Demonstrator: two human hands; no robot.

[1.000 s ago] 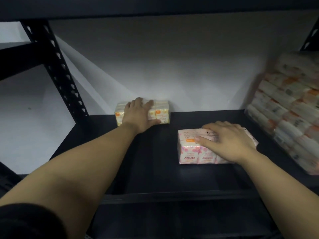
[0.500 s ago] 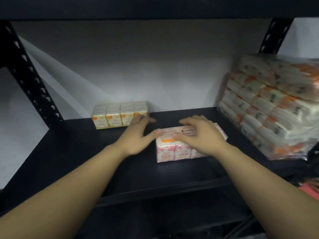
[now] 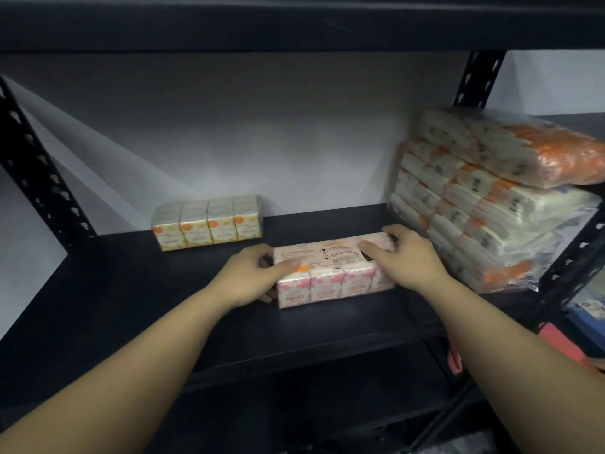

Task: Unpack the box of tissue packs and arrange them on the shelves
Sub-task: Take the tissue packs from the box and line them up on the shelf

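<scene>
Both hands grip the pink pack point(image 3: 334, 273) on the shelf point(image 3: 131, 290), left hand point(image 3: 252, 278) curled round its left end, right hand point(image 3: 406, 257) over the top; yellow pack point(image 3: 208, 222) placed beyond the left hand, box unseen, remainder unknown.

a stockroom: black slotted-steel shelving point(image 3: 98, 290), wrapped bulk tissue bundles point(image 3: 491, 198)

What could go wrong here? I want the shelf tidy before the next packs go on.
1. The tall wrapped stack beside the right hand leans and bulges; a nudge might topple it.
2. The pink pack, gripped at its ends by the left hand and the right, sits skewed to the orange pack, so rows may end uneven.
</scene>
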